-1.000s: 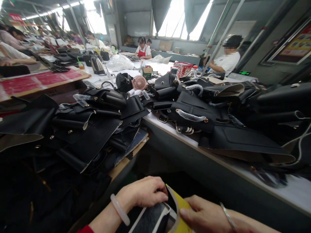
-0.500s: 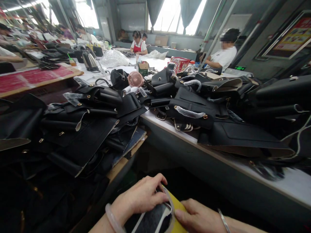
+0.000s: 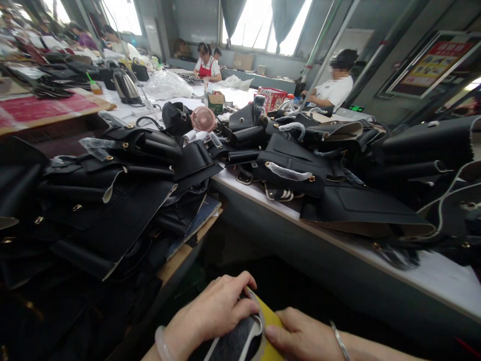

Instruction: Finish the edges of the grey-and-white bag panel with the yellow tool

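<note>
At the bottom of the view my left hand (image 3: 212, 311) presses down on a black leather piece (image 3: 235, 343) with a pale edge. Under that piece lies a yellow sheet (image 3: 267, 321). My right hand (image 3: 300, 333) grips the yellow sheet and the edge of the piece from the right. Both hands sit below the table edge, close to my body. A pale bangle is on my left wrist and a thin metal bangle on my right wrist.
Heaps of black bag panels (image 3: 112, 200) and half-made black bags (image 3: 293, 168) cover the grey-fronted table (image 3: 338, 271). A small pink fan (image 3: 203, 119) and a kettle (image 3: 125, 86) stand farther back. Other people sit working at distant tables.
The view has shifted slightly right and down. My left hand's fingers have slid a little across the black piece; both hands keep their hold.
</note>
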Motion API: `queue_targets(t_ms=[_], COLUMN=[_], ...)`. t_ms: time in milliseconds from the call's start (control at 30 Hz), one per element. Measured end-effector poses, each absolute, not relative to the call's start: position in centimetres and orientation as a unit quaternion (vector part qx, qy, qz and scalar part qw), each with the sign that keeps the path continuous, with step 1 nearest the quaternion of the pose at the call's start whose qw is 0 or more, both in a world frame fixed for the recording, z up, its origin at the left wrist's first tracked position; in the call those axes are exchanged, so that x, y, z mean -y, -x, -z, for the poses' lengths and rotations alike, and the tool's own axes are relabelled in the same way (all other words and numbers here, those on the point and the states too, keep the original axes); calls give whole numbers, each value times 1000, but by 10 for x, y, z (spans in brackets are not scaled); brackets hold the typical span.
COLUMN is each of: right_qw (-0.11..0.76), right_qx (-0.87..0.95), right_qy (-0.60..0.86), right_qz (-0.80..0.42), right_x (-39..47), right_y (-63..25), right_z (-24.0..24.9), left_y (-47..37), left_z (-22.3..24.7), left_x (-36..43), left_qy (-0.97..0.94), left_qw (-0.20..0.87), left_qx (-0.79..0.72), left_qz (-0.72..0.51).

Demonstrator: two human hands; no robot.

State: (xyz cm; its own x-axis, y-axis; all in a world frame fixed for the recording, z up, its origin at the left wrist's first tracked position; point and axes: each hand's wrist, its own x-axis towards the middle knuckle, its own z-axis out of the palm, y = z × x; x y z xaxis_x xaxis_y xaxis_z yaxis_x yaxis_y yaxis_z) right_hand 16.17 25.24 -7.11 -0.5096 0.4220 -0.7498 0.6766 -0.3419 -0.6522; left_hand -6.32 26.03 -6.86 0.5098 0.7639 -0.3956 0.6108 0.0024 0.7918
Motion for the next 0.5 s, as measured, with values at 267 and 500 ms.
queue_targets(t_ms=[267, 500], right_qw=[62, 15], right_qx=[-530, -493], right_qy=[-474, -476], right_qz=[700, 728], right_x=[-241, -229], right_y=[-153, -154], right_z=[77, 100], left_y=[63, 66], left_z=[69, 71], left_x=[-262, -260], left_qy=[-714, -714], left_qw=[499, 506], left_qx=[-485, -475], left_qz=[-74, -96])
